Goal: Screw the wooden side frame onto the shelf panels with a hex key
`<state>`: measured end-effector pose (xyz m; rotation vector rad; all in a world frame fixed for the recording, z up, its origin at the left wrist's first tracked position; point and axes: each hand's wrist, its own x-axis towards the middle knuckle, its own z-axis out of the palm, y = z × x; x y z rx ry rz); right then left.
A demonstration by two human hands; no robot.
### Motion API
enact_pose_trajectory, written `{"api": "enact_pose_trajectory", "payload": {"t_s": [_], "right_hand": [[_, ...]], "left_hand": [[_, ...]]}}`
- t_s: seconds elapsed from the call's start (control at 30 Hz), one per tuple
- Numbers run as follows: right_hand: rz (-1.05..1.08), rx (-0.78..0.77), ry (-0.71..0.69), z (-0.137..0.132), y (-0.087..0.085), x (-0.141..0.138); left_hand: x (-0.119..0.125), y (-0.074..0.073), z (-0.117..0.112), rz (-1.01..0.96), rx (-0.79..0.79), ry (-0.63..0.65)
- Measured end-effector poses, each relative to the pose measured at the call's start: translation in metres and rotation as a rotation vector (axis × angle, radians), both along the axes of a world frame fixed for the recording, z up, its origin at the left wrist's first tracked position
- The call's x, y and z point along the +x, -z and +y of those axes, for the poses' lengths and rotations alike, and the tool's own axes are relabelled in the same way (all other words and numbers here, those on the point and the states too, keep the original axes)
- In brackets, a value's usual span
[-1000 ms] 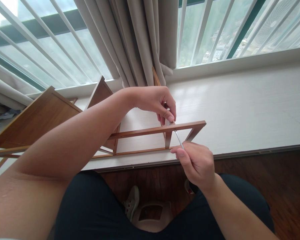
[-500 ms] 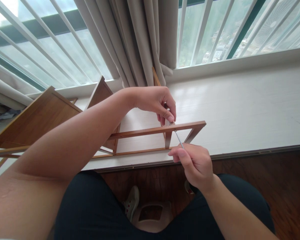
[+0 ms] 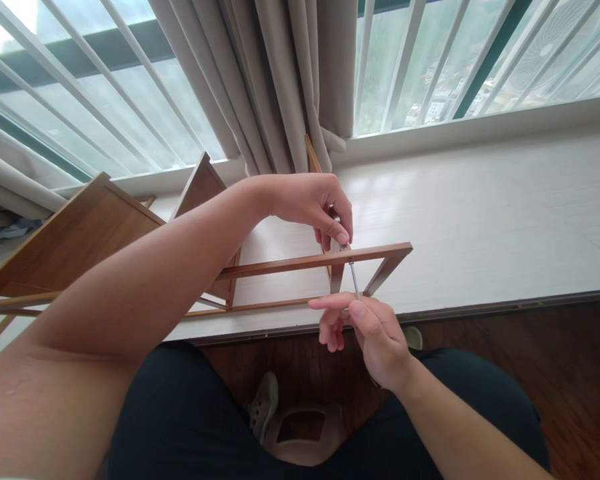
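My right hand point(image 3: 375, 333) pinches a thin metal hex key point(image 3: 355, 280) between thumb and fingers, its index finger stretched out to the left. The key's upper end meets the underside of a narrow wooden rail point(image 3: 290, 262), close to the right end of the wooden frame. Above that spot, my left hand point(image 3: 325, 213) is closed, with thumb and fingertips at the rail's far side. A small pale piece shows under the left fingertips, too hidden to name.
Wooden panels point(image 3: 70, 233) of the same furniture lean at the left on a white ledge point(image 3: 480, 213). Grey curtains point(image 3: 265, 80) hang behind, between barred windows. Below the ledge are my knees, a shoe point(image 3: 265, 403) and a pale stool point(image 3: 325, 433) on the dark wooden floor.
My right hand has shifted left and turned, its index finger now extended, and the hex key stands steeper. My right foot has moved outward. The left hand holds its place.
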<state>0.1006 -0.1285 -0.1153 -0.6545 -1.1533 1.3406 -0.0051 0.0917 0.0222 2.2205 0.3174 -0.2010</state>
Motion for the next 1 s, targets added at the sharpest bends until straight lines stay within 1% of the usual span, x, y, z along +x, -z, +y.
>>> {"api": "enact_pose_trajectory", "payload": {"t_s": [0.1,0.2,0.3,0.47,0.53,0.6,0.7,0.8,0.87,0.93,1.0], "right_hand": [[0.086,-0.021,-0.037,0.000,-0.001,-0.003],[0.113,-0.046,-0.050,0.000,-0.001,-0.003],[0.148,-0.070,-0.081,0.000,-0.002,-0.003],[0.241,-0.073,-0.198,-0.003,-0.004,-0.005],[0.241,-0.065,-0.250,-0.005,-0.004,-0.008],[0.211,-0.047,-0.272,-0.008,-0.003,-0.010],[0.061,0.034,-0.234,-0.009,0.000,-0.011],[-0.191,0.153,-0.119,-0.006,0.000,-0.006],[-0.343,0.191,-0.042,-0.003,-0.002,0.000],[-0.470,0.191,-0.032,0.000,-0.005,0.005],[-0.596,0.160,-0.069,0.003,-0.008,0.010]], "left_hand": [[0.000,0.000,0.000,-0.027,0.027,-0.013],[0.000,0.001,0.001,-0.031,0.052,0.016],[0.000,0.002,0.003,-0.002,0.036,0.043],[-0.001,0.002,0.003,0.016,0.007,0.042],[0.000,0.001,0.002,0.000,0.022,0.035],[0.000,0.001,0.002,-0.024,0.051,0.026],[0.000,0.000,0.001,-0.038,0.074,0.026],[0.000,0.001,0.002,-0.028,0.062,0.035],[0.000,0.001,0.002,-0.025,0.052,0.034],[0.000,0.001,0.002,-0.016,0.040,0.033],[-0.001,0.001,0.002,0.002,0.020,0.037]]}}
